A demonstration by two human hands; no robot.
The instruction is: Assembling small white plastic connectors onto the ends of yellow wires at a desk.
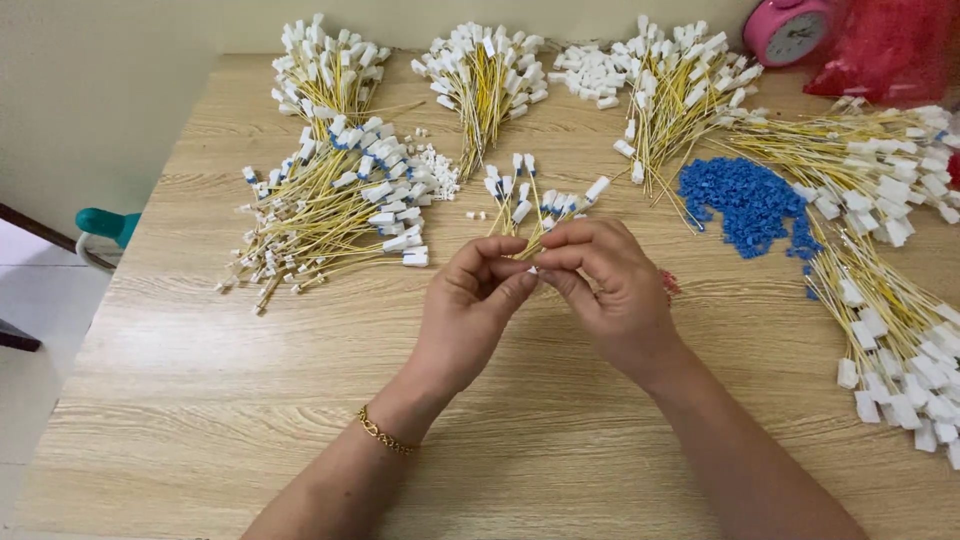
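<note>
A wooden table point(200, 400) carries several bundles of yellow wires with white plugs point(340, 200), a heap of small blue clips point(745, 200), a pile of loose white plugs point(588, 72), a pink alarm clock point(788, 30) and a red bag point(885, 45).

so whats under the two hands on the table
Under the left hand and right hand lies bare wooden table. A red bit peeks out beside the right hand; the rest of it is covered. The held yellow wires fan out above.

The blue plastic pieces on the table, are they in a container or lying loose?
Lying loose. The blue plastic pieces form an irregular heap directly on the wooden table, with no tray, bag or box around them; some have scattered at the edge.
</note>
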